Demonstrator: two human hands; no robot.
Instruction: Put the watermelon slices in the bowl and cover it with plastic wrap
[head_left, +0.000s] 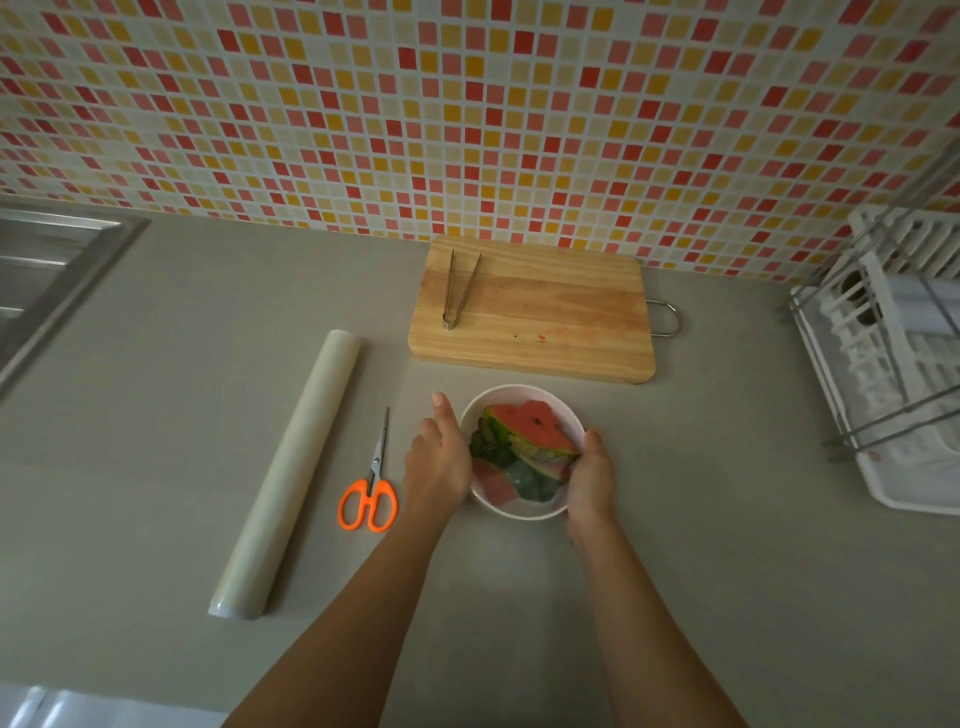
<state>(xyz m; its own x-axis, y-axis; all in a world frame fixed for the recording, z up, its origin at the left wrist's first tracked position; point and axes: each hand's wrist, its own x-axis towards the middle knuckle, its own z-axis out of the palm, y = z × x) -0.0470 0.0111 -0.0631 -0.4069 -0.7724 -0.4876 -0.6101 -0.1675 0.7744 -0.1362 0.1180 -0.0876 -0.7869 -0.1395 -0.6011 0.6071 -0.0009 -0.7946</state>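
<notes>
- Head view, far left: a steel sink (47, 270) is set into the grey counter (727, 519).
- Next, the plastic wrap roll (291, 467) lies on the counter, near the orange-handled scissors (370, 486) lying closed just to its right.
- Left hand (439, 457) is pressed against the left side of the white bowl (519, 512), fingers flat and extended, not curled round anything.
- Watermelon slices (530, 441) are piled inside the bowl, which stands on the counter just in front of the wooden cutting board (545, 322); metal tongs (460, 288) lie on the board's left part.
- Right hand (589, 483) cups the bowl's right rim, fingers wrapped over it.
- Far right: a white dish rack (893, 364).
</notes>
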